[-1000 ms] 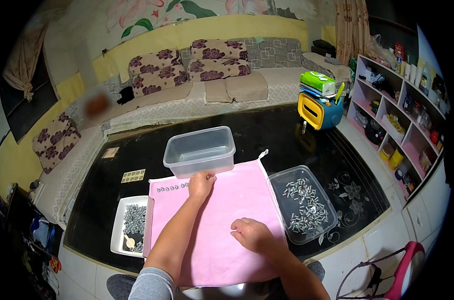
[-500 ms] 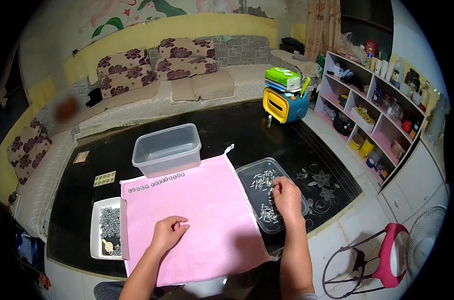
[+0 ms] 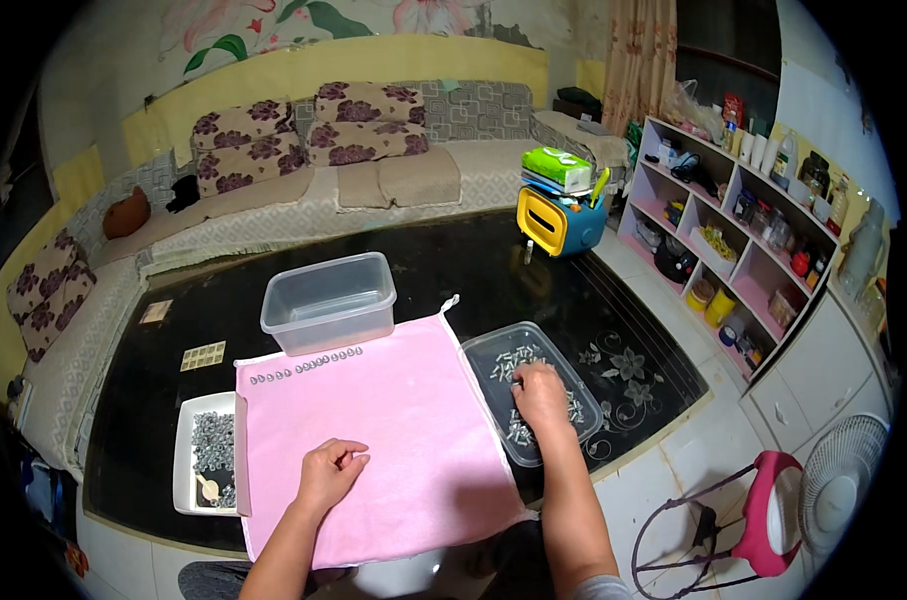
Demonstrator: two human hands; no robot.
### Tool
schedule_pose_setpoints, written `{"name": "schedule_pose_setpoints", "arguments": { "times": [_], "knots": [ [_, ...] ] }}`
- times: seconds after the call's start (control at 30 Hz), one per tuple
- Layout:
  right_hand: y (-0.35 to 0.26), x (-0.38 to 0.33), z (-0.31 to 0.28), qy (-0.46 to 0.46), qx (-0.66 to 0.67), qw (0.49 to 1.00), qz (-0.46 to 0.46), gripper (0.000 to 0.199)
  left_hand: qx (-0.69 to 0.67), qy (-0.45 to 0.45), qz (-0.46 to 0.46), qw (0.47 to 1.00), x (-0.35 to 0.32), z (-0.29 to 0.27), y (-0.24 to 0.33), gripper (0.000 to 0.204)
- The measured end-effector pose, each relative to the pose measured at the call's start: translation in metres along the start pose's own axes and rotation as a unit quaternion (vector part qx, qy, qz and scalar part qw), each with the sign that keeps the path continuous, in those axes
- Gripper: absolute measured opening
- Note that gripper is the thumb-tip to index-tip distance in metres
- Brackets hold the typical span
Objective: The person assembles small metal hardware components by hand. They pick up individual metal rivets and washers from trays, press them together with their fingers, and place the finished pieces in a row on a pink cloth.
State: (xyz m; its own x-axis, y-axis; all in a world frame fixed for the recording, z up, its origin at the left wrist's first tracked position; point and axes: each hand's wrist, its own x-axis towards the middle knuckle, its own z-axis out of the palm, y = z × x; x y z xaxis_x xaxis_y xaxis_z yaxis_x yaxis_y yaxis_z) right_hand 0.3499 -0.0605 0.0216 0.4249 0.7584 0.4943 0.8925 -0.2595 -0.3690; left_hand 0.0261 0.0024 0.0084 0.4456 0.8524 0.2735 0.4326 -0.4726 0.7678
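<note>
1. Head view: the right hand (image 3: 541, 392) reaches into the shallow clear tray (image 3: 483, 352) at the pink cloth's right edge, fingers curled down among the small grey metal pieces (image 3: 518, 356); whether it pinches one I cannot tell.
2. The left hand (image 3: 330, 472) rests on the pink cloth (image 3: 413, 420), fingers loosely bent, holding nothing visible.
3. One row of small grey pieces (image 3: 305, 366), too small to count, lies along the cloth's far edge.
4. One empty clear tub (image 3: 329, 302) stands at that far edge, touching the cloth.
5. One white tray (image 3: 185, 470) of grey pieces sits at the cloth's left edge, on the black table (image 3: 453, 255).
</note>
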Motion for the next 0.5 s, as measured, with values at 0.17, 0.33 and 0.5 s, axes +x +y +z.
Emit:
{"name": "schedule_pose_setpoints", "arguments": {
  "times": [0.17, 0.33, 0.5],
  "knots": [
    [-0.002, 0.001, 0.007, -0.014, -0.027, 0.999, 0.01, 0.004, -0.002, -0.001, -0.002, 1.0, -0.001, -0.002, 0.004, 0.013],
    [-0.019, 0.001, 0.007, 0.054, 0.062, 0.996, -0.031, 0.006, -0.003, 0.006, 0.016, 1.0, 0.0, -0.002, 0.002, 0.013],
    [-0.082, -0.018, -0.006, -0.055, 0.253, 0.965, -0.038, 0.003, -0.058, -0.027, -0.001, 0.998, -0.01, -0.022, 0.012, 0.013]
  ]
}}
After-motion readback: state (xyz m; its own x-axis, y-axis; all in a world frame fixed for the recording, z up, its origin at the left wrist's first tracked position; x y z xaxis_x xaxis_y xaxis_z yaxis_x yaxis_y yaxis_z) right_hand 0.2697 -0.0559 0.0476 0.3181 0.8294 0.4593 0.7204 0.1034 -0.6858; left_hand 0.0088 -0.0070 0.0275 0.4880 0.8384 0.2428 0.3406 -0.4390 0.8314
